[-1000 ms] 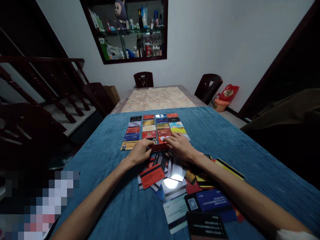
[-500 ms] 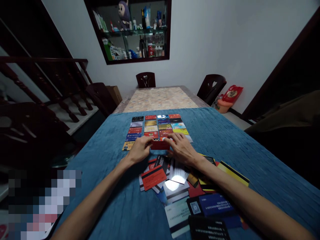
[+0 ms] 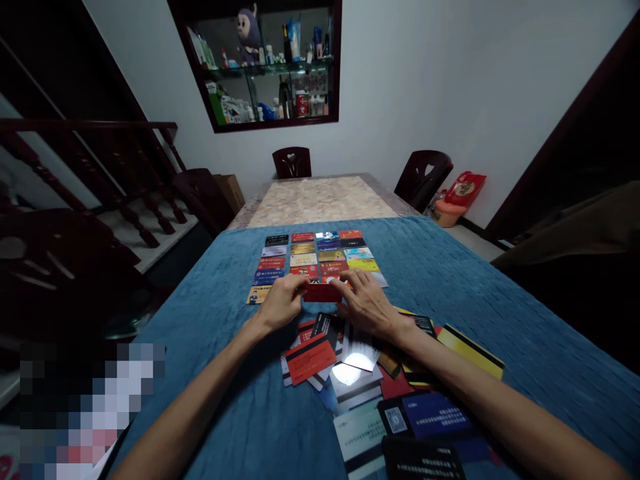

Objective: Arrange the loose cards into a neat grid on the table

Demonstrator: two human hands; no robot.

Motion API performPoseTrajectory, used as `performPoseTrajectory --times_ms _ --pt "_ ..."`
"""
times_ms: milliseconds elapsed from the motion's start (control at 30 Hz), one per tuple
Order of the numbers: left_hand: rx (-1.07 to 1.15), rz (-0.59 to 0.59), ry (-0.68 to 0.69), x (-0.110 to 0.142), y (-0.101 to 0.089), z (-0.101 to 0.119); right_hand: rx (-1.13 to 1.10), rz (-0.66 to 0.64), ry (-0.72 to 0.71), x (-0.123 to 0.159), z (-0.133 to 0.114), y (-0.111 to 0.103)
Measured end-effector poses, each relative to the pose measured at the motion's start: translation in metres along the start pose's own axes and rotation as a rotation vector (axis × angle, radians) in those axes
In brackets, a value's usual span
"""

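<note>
Between my two hands a red card is held up on edge, just in front of rows of laid-out cards. My left hand pinches its left end between thumb and fingers. At the right end, my right hand grips it, with the fingers curved over the card. Beyond the hands, colourful cards lie in four columns; a blue card and a gold card are among them. The nearest cards are partly hidden by my hands. Closer to me spreads a loose pile, with an orange-red card on its left side.
A blue cloth covers the near part of the table. More pile cards, such as a yellow card and a black card, lie around my right forearm. Chairs stand around the table, and a stair railing runs at left.
The red card has been raised slightly and tilted more upright between my hands. The whole view has shifted a little, moving the scene rightward in the picture.
</note>
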State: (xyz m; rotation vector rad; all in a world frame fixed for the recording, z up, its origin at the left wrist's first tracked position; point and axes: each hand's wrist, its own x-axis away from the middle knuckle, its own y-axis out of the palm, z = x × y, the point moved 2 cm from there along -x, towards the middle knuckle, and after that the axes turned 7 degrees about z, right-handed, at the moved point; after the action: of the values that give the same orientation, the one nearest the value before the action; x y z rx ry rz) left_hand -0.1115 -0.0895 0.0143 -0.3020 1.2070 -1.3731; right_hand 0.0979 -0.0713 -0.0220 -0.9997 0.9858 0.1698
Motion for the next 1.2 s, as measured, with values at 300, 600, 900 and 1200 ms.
performPoseTrajectory --times_ms 300,600,900,1200 --pt "0.044 0.016 -0.039 -0.002 0.001 -0.002 0.056 0.045 -0.058 -0.004 0.002 -0.007" --pt "-0.028 0.064 0.032 -0.009 0.002 -0.010 0.049 -0.042 -0.075 -0.020 0.011 -0.002" --pt "-0.172 0.061 0.178 -0.017 -0.006 -0.019 -0.020 -0.113 -0.037 -0.041 0.028 0.013" --pt "-0.236 -0.022 0.241 -0.043 -0.012 -0.041 -0.142 -0.186 -0.066 -0.062 0.052 0.033"
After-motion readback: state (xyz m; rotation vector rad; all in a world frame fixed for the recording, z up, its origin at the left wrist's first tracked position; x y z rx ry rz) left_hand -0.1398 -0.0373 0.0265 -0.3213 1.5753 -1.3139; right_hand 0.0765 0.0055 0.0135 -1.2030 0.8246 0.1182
